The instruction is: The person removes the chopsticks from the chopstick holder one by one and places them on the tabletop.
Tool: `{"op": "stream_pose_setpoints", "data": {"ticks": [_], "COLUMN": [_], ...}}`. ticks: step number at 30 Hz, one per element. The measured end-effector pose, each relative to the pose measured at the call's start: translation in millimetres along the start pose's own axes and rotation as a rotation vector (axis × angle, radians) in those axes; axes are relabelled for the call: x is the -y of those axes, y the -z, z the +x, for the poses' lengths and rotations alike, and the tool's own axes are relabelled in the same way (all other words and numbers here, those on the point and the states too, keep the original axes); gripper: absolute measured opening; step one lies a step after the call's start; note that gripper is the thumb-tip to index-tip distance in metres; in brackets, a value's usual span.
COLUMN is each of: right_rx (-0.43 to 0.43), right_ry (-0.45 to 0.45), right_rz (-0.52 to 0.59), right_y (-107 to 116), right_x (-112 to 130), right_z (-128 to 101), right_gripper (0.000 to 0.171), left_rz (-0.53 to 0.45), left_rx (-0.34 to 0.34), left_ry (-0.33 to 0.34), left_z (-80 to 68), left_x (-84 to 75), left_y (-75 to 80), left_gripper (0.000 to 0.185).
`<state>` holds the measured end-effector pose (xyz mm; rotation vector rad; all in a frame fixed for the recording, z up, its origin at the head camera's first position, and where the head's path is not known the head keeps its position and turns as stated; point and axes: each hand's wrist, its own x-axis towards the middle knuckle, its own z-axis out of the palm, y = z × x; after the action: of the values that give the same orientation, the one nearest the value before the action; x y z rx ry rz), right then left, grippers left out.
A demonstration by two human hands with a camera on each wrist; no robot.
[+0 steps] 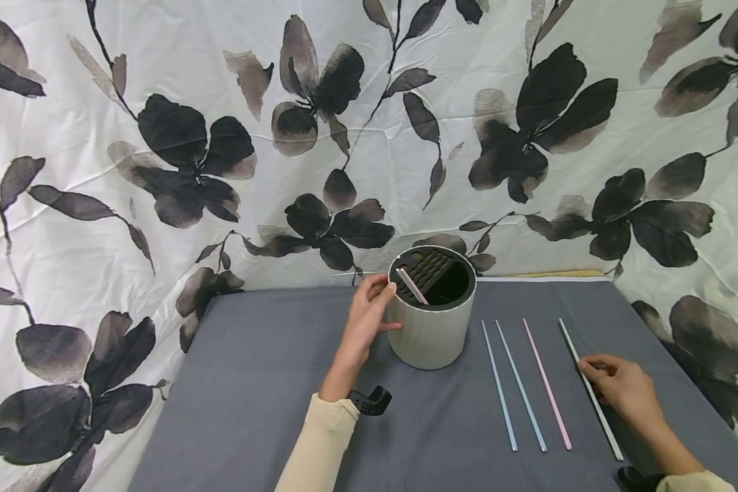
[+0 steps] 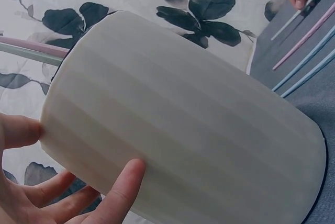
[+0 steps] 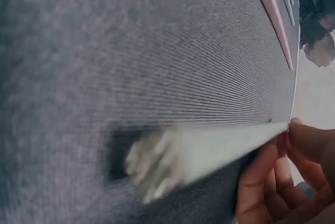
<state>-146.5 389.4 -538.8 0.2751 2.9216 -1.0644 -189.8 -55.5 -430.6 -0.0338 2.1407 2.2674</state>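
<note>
Behind everything spreads a white cloth (image 1: 406, 102), lightly creased and printed with charcoal and taupe flowers. In front of it, a counter (image 1: 270, 362) wears a matte grey covering, whose fine ribbed weave shows in the right wrist view. Near its back edge stands an off-white cylindrical container (image 1: 430, 335), upright, its smooth wall marked with faint broad bands, its dark interior fitted with a black slotted insert (image 1: 433, 270). A cream sleeve (image 1: 316, 441) leads to the left hand (image 1: 365, 314), beside the container's left side; its fingers are spread apart, their tips touching the rim and outer wall. The right hand (image 1: 630, 386), at the right of the counter, pinches a slender pale stick (image 1: 601, 417) between thumb and fingers; the stick's near end is blurred in the right wrist view, and I cannot tell whether it touches the cloth. A black wrist device (image 1: 372, 401) sits at the left wrist. Left of the pale stick lie a thin pink stick (image 1: 546, 383) and two light blue sticks (image 1: 520, 386), straight, roughly parallel and apart from one another. Slimmest to the eye, a pink rod and a pale green rod (image 2: 29, 54) project side by side from the container's mouth.
</note>
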Motion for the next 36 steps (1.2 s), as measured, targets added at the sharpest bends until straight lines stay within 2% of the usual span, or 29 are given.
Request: {"op": "stream_pose_setpoints", "data": {"ticks": [6, 18, 21, 26, 31, 36], "right_rx": [-0.062, -0.069, -0.093, -0.211, -0.294, -0.326], "right_ry": [0.05, 0.049, 0.057, 0.106, 0.209, 0.337], "right_rz": [-0.14, -0.151, -0.137, -0.094, 0.015, 0.143], "right_y": [-3, -3, -4, -4, -1, 1], "right_x": [-1, 1, 4, 16, 41, 75], "right_z": [-3, 5, 6, 5, 6, 3], "right_gripper": [0.042, 0.035, 0.035, 0.036, 0.034, 0.032], "left_rz": [-0.005, 0.001, 0.0, -0.002, 0.0, -0.004], "left_rx": [0.009, 0.013, 0.011, 0.009, 0.013, 0.015], "left_ry": [-0.001, -0.003, 0.001, -0.001, -0.007, -0.011], "left_z": [-3.0, -3.8, -3.9, -4.2, -4.9, -5.3], "left_x": [-0.2, 0.5, 0.3, -0.6, -0.1, 0.0], "left_y": [-0.4, 1.6, 2.3, 1.6, 1.4, 1.1], "left_gripper": [0.049, 0.051, 0.051, 0.051, 0.051, 0.051]}}
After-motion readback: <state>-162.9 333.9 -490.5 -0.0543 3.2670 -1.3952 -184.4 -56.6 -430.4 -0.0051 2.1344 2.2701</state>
